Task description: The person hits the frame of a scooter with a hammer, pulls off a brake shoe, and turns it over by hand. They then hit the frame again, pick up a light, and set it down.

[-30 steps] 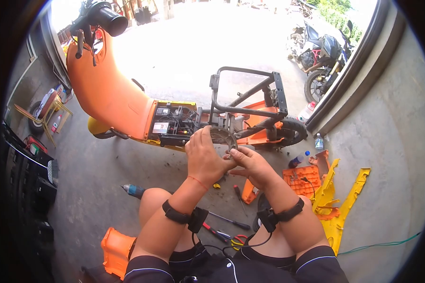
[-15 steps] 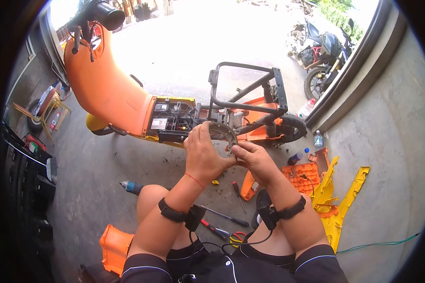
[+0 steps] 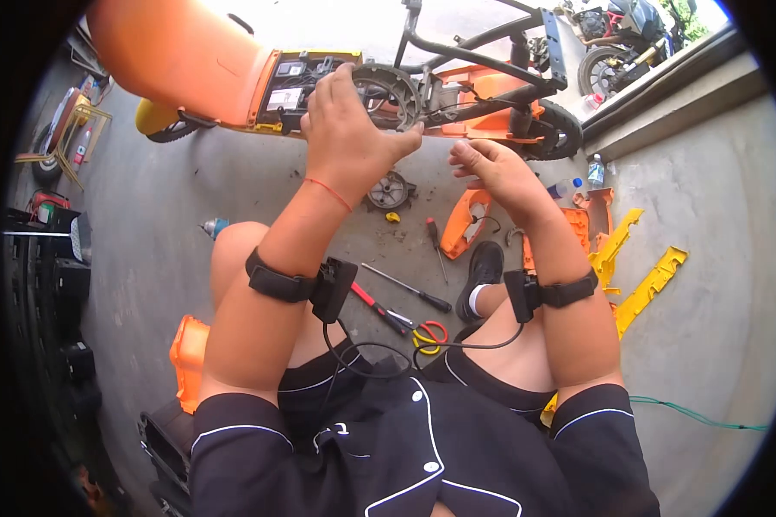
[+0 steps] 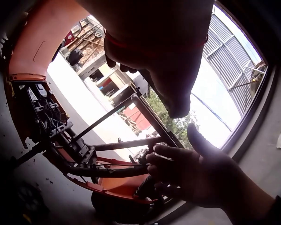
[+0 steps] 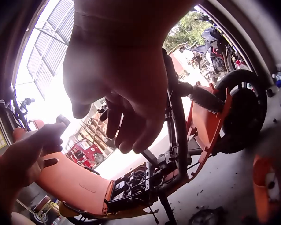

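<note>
My left hand (image 3: pixel 349 129) is raised over the floor in front of the scooter and grips a dark, ring-shaped metal part (image 3: pixel 405 93) between thumb and fingers. The hand covers the part's near left side. My right hand (image 3: pixel 496 172) hovers apart to the right, its fingers loosely bent and nothing held in them. In the right wrist view the fingers of that hand (image 5: pixel 117 84) hang down in front of the scooter frame. Beyond both hands stands the stripped orange scooter (image 3: pixel 181 60), its black tube frame (image 3: pixel 457 56) bare. A round spoked metal plate (image 3: pixel 391 189) lies on the floor below.
On the floor between my legs lie a screwdriver (image 3: pixel 435 237), a long black-handled tool (image 3: pixel 405 286) and red-yellow-handled scissors (image 3: pixel 429 338). Orange panels (image 3: pixel 467 226) and yellow panels (image 3: pixel 651 280) lie to the right. A blue drill (image 3: pixel 215 227) sits by my left knee.
My right hand has let go of the ring-shaped part and moved right, away from it. My left hand still holds it. The head view has tipped down, bringing the spoked plate into sight.
</note>
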Available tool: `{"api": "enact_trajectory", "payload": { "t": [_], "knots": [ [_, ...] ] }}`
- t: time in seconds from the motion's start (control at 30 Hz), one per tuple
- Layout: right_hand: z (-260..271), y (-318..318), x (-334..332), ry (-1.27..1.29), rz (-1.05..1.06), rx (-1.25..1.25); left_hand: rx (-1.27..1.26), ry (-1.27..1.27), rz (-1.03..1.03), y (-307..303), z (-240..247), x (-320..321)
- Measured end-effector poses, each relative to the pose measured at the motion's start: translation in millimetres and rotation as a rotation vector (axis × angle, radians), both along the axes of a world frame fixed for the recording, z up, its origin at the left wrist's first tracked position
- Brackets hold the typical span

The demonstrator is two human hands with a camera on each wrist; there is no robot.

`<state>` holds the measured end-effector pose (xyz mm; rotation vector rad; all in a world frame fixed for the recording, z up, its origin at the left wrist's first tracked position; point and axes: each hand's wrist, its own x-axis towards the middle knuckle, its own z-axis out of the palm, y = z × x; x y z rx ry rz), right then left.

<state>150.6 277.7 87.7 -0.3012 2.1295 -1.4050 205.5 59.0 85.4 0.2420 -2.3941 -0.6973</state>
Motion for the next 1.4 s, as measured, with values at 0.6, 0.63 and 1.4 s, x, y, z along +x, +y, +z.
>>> {"api": "enact_trajectory", "payload": {
  "t": [0.6, 0.63, 1.4],
  "knots": [
    [-289.5, -60.6, 77.4, -0.081, 0.910, 0.755, -0.027, -0.129, 0.038, -93.8, 2.3, 40.1],
    [-323.5, -64.6, 92.4, -0.064, 0.899, 0.787, -0.015, -0.132, 0.023, -97.7, 1.7, 43.1],
    [-442.3, -63.7, 235.7, 0.123, 0.357, 0.964, 0.087, -0.368, 0.001, -105.0, 3.6, 37.3]
  ]
}}
